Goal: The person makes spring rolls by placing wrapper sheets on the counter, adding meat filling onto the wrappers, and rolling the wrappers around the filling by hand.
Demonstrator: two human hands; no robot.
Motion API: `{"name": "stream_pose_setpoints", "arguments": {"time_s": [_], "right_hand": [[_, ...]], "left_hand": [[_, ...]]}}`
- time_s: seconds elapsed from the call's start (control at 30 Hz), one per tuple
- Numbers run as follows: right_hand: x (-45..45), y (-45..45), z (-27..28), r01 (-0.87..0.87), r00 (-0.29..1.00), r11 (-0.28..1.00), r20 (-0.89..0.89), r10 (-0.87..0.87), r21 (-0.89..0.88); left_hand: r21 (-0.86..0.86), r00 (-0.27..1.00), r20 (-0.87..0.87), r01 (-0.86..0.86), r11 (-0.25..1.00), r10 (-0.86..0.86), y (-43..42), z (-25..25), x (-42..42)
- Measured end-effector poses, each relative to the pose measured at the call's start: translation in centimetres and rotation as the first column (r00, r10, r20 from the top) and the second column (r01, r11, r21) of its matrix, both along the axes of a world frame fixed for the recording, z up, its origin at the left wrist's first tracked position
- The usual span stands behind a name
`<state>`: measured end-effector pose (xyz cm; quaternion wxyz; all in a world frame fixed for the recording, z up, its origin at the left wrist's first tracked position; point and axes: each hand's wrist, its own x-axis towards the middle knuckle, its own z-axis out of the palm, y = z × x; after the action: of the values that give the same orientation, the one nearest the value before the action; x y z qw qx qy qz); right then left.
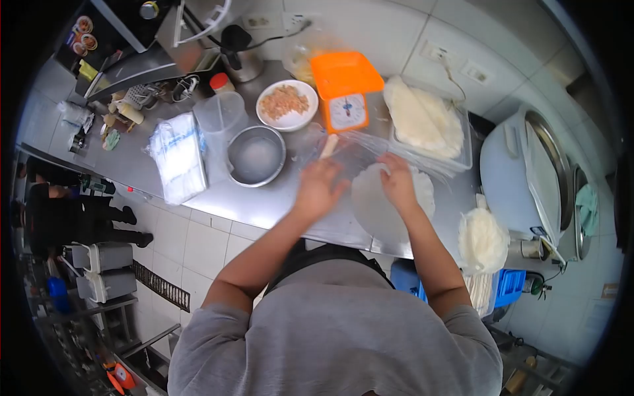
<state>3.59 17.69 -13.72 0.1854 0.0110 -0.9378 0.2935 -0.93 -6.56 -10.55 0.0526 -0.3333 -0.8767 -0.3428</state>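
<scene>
My left hand point(319, 188) is over the steel counter, somewhat blurred, its fingers apart. Just beyond its fingertips a pale stick-shaped piece point(328, 146) lies on clear plastic film. My right hand point(398, 179) rests at the upper part of a round, thin, whitish sheet point(380, 208), fingers bent downward; whether they pinch its edge cannot be made out. A steel bowl point(256, 156) with cloudy liquid stands left of my left hand. Behind it, a white bowl point(286, 105) holds a pinkish chopped mixture.
An orange scale point(345, 112) and a clear tray point(467, 155) of pale sheets stand at the back. Plastic bags point(178, 158) and a clear jug point(222, 119) are left. A large tub point(508, 171) stands right. A person in dark clothes point(66, 218) is far left.
</scene>
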Motion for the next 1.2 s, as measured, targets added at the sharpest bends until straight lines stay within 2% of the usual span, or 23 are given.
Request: {"name": "stream_pose_setpoints", "arguments": {"time_s": [0.07, 0.13, 0.23, 0.33, 0.43, 0.47, 0.5, 0.57, 0.63, 0.7, 0.77, 0.8, 0.87, 0.93, 0.97, 1.03, 1.07, 1.1, 1.13, 1.17, 1.2], "right_hand": [[-3.6, -5.4, 3.8, -0.168, 0.985, 0.982, -0.05, 0.164, -0.087], [-8.1, -9.7, 4.2, -0.239, 0.971, 0.966, -0.052, 0.235, -0.1], [-16.1, -14.5, 3.4, -0.233, 0.972, 0.969, -0.048, 0.23, -0.079], [-24.9, -16.5, 0.8, -0.092, 0.983, 0.985, 0.173, 0.066, 0.147], [-27.4, -18.6, 2.6, 0.01, 0.906, 0.98, 0.413, -0.092, 0.197], [-28.1, -19.1, 2.2, 0.034, 0.866, 0.968, 0.476, -0.152, 0.247], [-28.7, -19.5, 1.7, 0.064, 0.876, 0.961, 0.447, -0.182, 0.268], [-29.0, -19.9, 0.3, 0.123, 0.887, 0.943, 0.392, -0.245, 0.31], [-30.2, -18.8, -1.5, 0.074, 0.868, 0.956, 0.453, -0.202, 0.285], [-31.5, -17.5, -1.8, -0.025, 0.815, 0.965, 0.564, -0.132, 0.262], [-32.6, -16.2, -1.1, -0.165, 0.701, 0.96, 0.711, -0.046, 0.226], [-32.7, -15.6, -1.2, -0.15, 0.706, 0.968, 0.707, -0.038, 0.201], [-32.7, -14.8, -1.7, -0.125, 0.713, 0.98, 0.701, -0.019, 0.154], [-29.2, -16.3, 0.6, -0.161, 0.842, 0.907, 0.534, -0.079, 0.388], [-27.8, -17.0, 1.4, -0.16, 0.893, 0.853, 0.44, -0.089, 0.496], [-27.9, -17.0, -2.2, -0.045, 0.944, 0.902, 0.315, -0.103, 0.429], [-28.2, -16.9, -3.8, 0.008, 0.963, 0.922, 0.245, -0.111, 0.387], [-28.7, -16.5, -4.4, -0.04, 0.952, 0.936, 0.297, -0.07, 0.35], [-29.3, -16.2, -4.5, -0.088, 0.937, 0.946, 0.348, -0.027, 0.311], [-29.6, -15.8, -4.6, -0.131, 0.917, 0.955, 0.398, 0.015, 0.266], [-29.3, -16.1, -3.6, -0.07, 0.901, 0.991, 0.433, 0.013, 0.117]], "left_hand": [[0.068, 0.976, -0.074, -0.201, 0.977, 0.205, -4.7, 2.2, -5.7], [-0.027, 0.868, -0.274, -0.436, 0.899, 0.413, -10.1, 2.8, -11.1], [-0.185, 0.76, -0.368, -0.624, 0.759, 0.535, -16.8, 1.0, -15.4], [0.026, 0.756, -0.13, -0.644, 0.765, 0.641, -19.6, -0.3, -15.2], [0.148, 0.76, 0.27, -0.64, 0.754, 0.591, -21.7, 0.0, -15.3], [0.263, 0.77, 0.197, -0.638, 0.724, 0.607, -23.0, -1.3, -16.1], [0.323, 0.748, 0.135, -0.654, 0.684, 0.65, -25.5, -4.7, -17.8], [0.31, 0.655, 0.206, -0.748, 0.587, 0.727, -29.4, -3.6, -18.0], [0.161, 0.491, 0.222, -0.871, 0.465, 0.843, -33.3, -3.2, -17.9], [0.161, 0.408, 0.146, -0.909, 0.386, 0.901, -35.9, -3.3, -17.4], [0.207, 0.414, 0.05, -0.894, 0.397, 0.909, -37.4, -3.2, -16.4], [0.224, 0.443, 0.074, -0.881, 0.418, 0.894, -37.6, -2.5, -15.5], [0.211, 0.485, -0.015, -0.853, 0.477, 0.874, -37.5, -1.3, -13.7], [0.228, 0.49, -0.062, -0.841, 0.49, 0.87, -36.7, -0.5, -12.2], [0.182, 0.586, -0.085, -0.786, 0.591, 0.806, -35.3, 0.2, -11.5], [0.09, 0.753, -0.124, -0.64, 0.763, 0.646, -32.1, 1.5, -10.4], [-0.076, 0.831, -0.156, -0.549, 0.832, 0.534, -31.2, 1.5, -10.5], [-0.239, 0.895, -0.167, -0.444, 0.863, 0.414, -30.5, 1.1, -11.0], [-0.328, 0.888, -0.125, -0.459, 0.826, 0.443, -30.9, -0.8, -11.9], [-0.362, 0.827, -0.076, -0.544, 0.757, 0.557, -31.7, -2.5, -12.5], [-0.4, 0.751, -0.033, -0.614, 0.68, 0.659, -32.6, -4.1, -13.1]]}}
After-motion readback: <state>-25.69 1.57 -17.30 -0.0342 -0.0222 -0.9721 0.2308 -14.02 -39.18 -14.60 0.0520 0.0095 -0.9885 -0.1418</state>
